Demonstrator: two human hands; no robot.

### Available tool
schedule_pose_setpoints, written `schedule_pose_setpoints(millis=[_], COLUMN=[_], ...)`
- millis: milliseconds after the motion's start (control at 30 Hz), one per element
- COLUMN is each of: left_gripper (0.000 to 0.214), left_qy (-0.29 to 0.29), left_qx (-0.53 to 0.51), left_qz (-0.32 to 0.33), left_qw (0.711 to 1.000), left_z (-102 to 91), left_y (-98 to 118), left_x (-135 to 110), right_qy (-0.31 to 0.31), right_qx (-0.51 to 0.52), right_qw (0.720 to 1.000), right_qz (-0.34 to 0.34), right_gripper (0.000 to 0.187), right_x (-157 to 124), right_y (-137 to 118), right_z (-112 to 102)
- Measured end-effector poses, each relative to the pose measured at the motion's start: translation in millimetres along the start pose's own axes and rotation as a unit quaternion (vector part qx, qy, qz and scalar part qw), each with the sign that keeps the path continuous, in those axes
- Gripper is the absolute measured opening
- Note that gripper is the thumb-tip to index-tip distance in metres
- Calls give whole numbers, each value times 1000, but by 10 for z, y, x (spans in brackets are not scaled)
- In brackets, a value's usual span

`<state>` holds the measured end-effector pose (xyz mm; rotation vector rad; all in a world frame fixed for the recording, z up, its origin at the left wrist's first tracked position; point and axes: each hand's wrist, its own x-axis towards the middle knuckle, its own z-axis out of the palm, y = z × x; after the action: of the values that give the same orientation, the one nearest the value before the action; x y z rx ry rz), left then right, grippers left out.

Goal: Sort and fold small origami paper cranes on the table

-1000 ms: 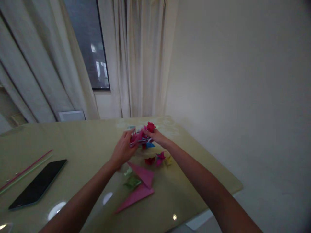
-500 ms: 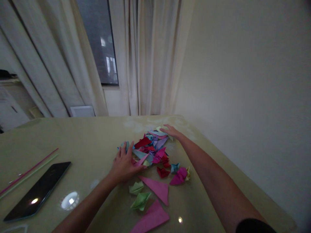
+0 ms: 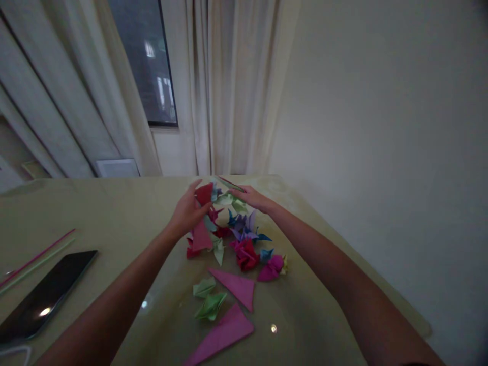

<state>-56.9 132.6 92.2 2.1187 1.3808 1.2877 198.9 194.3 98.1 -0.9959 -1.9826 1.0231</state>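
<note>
A heap of folded coloured paper pieces (image 3: 232, 229) lies on the glossy beige table (image 3: 114, 223). My left hand (image 3: 186, 211) is raised at the heap's left side, fingers curled round red and pink pieces. My right hand (image 3: 249, 198) is at the far side of the heap, fingers closed on light green and pink pieces. Below them lie a red folded flower (image 3: 246, 254), a magenta one (image 3: 271, 268), two pink paper triangles (image 3: 234, 287) and two green folded pieces (image 3: 208, 302).
A black phone (image 3: 41, 297) lies at the left with pink and green straws (image 3: 34, 264) beside it. Curtains (image 3: 224, 86) and a window (image 3: 148, 66) stand behind the table. The table's right edge (image 3: 381, 290) runs along a plain wall.
Both hands went from resting flat on the spread heap to lifting pieces of it; earlier they held a bunch together. The view shifted slightly.
</note>
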Motion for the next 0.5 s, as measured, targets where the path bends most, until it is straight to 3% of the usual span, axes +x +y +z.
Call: schedule_pose_setpoints(millis=[67,167,200,267,367,500], left_gripper=[72,63,62,66,79,108], left_qy=[-26,-127,-152,-145,-82,-201], left_qx=[-7,20,45,120,221,223], left_qz=[-29,-35,-24,5,66,158], left_qw=[999,991,987,982,970,941], left_z=[-233,-492,-544,-571,-375,209], left_y=[-6,-75,-91,-66,176,679], left_x=[-123,-459,-601,-913,-1370,-1713], right_qy=[-24,-65,-64,-20,54,117], right_qx=[-43,-129,-157,-196,-206,-128], right_qw=[998,988,983,973,960,977], right_qz=[28,57,74,123,184,122], right_gripper=[51,46,47,54,72,67], right_x=[-203,-655,-828,-1162,-1491,-1404], right_y=[-50,20,76,211,381,402], right_z=[-255,-562,-628,-674,-463,258])
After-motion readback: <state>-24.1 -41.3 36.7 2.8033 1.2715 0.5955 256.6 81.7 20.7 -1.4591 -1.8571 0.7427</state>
